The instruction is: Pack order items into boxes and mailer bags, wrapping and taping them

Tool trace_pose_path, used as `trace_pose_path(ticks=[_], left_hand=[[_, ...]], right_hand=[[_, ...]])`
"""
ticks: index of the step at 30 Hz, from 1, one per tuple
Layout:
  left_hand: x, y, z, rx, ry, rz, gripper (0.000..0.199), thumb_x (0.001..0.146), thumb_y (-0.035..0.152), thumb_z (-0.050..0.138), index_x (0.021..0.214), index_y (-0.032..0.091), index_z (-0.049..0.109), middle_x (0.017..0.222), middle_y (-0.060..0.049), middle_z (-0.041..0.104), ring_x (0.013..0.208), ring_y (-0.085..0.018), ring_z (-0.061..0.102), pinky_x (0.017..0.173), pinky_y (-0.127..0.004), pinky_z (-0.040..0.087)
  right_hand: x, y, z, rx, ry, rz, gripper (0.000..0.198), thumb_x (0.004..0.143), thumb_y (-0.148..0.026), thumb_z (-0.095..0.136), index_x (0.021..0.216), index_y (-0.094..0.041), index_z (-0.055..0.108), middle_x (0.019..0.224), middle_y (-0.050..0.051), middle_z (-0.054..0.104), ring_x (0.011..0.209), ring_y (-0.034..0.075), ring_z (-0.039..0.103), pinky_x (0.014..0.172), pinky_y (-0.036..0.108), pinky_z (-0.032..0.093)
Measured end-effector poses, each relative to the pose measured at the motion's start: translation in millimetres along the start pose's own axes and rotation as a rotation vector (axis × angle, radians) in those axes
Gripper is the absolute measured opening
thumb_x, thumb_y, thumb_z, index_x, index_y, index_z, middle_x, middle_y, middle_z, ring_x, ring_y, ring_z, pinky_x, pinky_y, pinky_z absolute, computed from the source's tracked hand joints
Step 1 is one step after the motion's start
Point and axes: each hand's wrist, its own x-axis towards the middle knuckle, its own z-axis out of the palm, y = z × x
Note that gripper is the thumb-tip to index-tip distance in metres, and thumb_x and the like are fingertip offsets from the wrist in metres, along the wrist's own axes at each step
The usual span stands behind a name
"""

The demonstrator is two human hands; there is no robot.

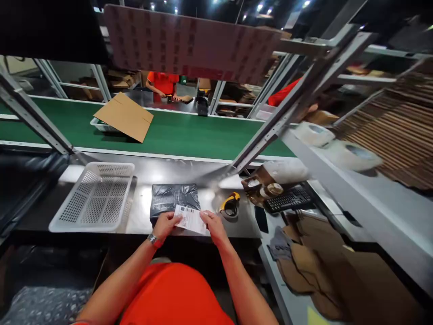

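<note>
Between my two hands is a white printed shipping label (191, 219) with a dark code block near its top. My left hand (165, 225) pinches its left edge, and my right hand (213, 224) grips the right edge. Just behind the label lies a parcel wrapped in black plastic (174, 196) on the metal table (144, 203); the label and left hand cover part of its front. Right of the parcel, a yellow and black barcode scanner (231, 204) rests on the table, close to my right hand.
A white perforated basket (96, 198) stands at the left. Beyond the table runs a green conveyor belt (199, 133) carrying flat cardboard (125, 117) over another basket. A keyboard (289, 199), tape rolls (355, 155) and cardboard pieces (306, 266) are at the right. A co-worker (163, 85) stands across the belt.
</note>
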Motion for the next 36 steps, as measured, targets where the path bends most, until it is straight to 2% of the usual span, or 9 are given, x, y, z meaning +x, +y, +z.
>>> trace_pose_path(ticks=[3,5,7,10,14,20,30,33,36], left_hand=[[-5.4,-6.3,25.2,-0.262,0.119,0.007,0.066,0.059,0.075,0.105,0.074,0.018,0.076,0.073,-0.004,0.076,0.067,-0.016,0.067,0.065,-0.027,0.053],[-14.3,-14.0,43.8,-0.379,0.092,-0.011,0.07,0.057,0.074,0.106,0.089,0.017,0.082,0.089,-0.008,0.085,0.076,-0.02,0.076,0.071,-0.03,0.061],[-25.1,-24.7,60.3,-0.327,0.04,-0.029,0.07,0.056,0.066,0.109,0.1,0.017,0.087,0.103,-0.013,0.09,0.087,-0.026,0.083,0.079,-0.036,0.067],[-37.4,-39.6,75.2,-0.121,0.128,-0.039,0.051,0.06,0.049,0.11,0.092,0.016,0.09,0.105,-0.016,0.092,0.097,-0.033,0.086,0.09,-0.042,0.07],[-42.6,-46.7,77.0,-0.063,0.185,-0.023,0.04,0.069,0.042,0.105,0.094,0.014,0.092,0.109,-0.017,0.092,0.102,-0.035,0.087,0.095,-0.044,0.07],[-42.4,-51.3,74.9,-0.082,0.167,-0.039,0.043,0.07,0.044,0.107,0.099,0.015,0.092,0.117,-0.018,0.092,0.107,-0.036,0.088,0.098,-0.046,0.072],[-37.7,-41.1,78.9,-0.168,0.125,-0.129,0.038,0.077,0.038,0.104,0.102,0.013,0.088,0.109,-0.018,0.091,0.086,-0.03,0.086,0.072,-0.04,0.071],[-33.3,-37.4,76.5,-0.06,0.088,-0.125,0.044,0.082,0.044,0.098,0.11,0.012,0.086,0.116,-0.022,0.09,0.096,-0.036,0.087,0.082,-0.049,0.074],[-29.4,-32.5,69.1,0.16,0.145,-0.01,0.061,0.078,0.04,0.099,0.128,0.011,0.081,0.147,-0.028,0.08,0.138,-0.046,0.078,0.115,-0.062,0.067]], right_hand=[[-24.1,13.4,-11.2,0.013,-0.016,0.094,0.064,0.061,-0.078,0.101,0.068,-0.019,0.076,0.057,-0.001,0.063,0.055,0.013,0.052,0.051,0.025,0.038],[-38.7,22.0,-7.7,0.093,0.059,0.101,0.063,0.061,-0.077,0.102,0.072,-0.019,0.079,0.056,-0.001,0.064,0.054,0.012,0.053,0.05,0.024,0.037],[-50.7,28.7,-0.8,0.184,0.123,0.066,0.061,0.063,-0.076,0.101,0.073,-0.019,0.08,0.061,0.001,0.069,0.057,0.013,0.056,0.05,0.024,0.04],[-64.4,34.4,3.1,0.274,0.081,0.064,0.06,0.066,-0.074,0.102,0.078,-0.018,0.083,0.077,0.007,0.08,0.067,0.017,0.069,0.053,0.025,0.05],[-76.7,38.7,-9.8,0.378,0.075,0.114,0.064,0.063,-0.07,0.107,0.092,-0.016,0.089,0.086,0.01,0.085,0.077,0.022,0.08,0.058,0.026,0.06],[-82.4,44.5,-20.6,0.382,0.048,0.136,0.061,0.06,-0.066,0.112,0.088,-0.018,0.086,0.086,0.009,0.086,0.079,0.021,0.082,0.064,0.027,0.065],[-70.9,42.5,-17.4,0.335,0.059,0.142,0.067,0.053,-0.071,0.113,0.085,-0.018,0.088,0.086,0.009,0.087,0.078,0.02,0.082,0.068,0.028,0.066],[-65.2,39.1,-14.0,0.332,0.078,0.144,0.068,0.051,-0.071,0.113,0.084,-0.016,0.089,0.084,0.009,0.087,0.075,0.019,0.08,0.065,0.025,0.063],[-58.2,33.8,-7.3,0.333,0.11,0.145,0.07,0.049,-0.072,0.112,0.081,-0.014,0.09,0.082,0.011,0.086,0.072,0.018,0.078,0.061,0.024,0.058]])
